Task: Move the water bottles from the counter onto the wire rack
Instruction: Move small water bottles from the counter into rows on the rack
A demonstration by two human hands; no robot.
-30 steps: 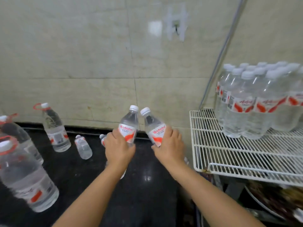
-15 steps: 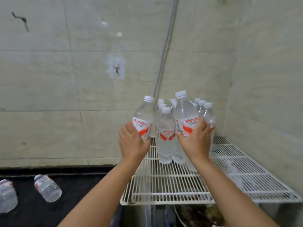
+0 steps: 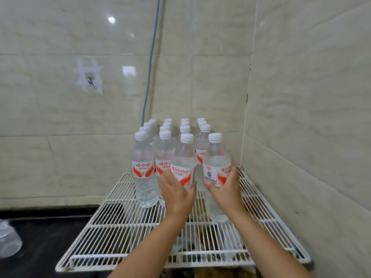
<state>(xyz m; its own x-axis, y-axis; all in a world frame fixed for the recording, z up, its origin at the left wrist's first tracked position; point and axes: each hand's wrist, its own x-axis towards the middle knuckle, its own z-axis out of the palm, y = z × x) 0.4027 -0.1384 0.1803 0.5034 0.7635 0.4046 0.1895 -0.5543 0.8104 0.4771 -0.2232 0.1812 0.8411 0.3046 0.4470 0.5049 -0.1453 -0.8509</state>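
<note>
Each hand is wrapped round an upright bottle over the rack (image 3: 124, 227), left hand (image 3: 176, 194) on the left bottle (image 3: 183, 165), right hand (image 3: 225, 191) on the right bottle (image 3: 215, 163), both just in front of the standing rows (image 3: 167, 137), so they go straight down.

Two walls of pale, glossy tiles (image 3: 60, 137) meet in a corner at the right. A grey cable (image 3: 150, 63) runs down the back wall, beside a hook (image 3: 89, 81) under white tape. Lamp glare (image 3: 111, 19) shines off the tiles.
</note>
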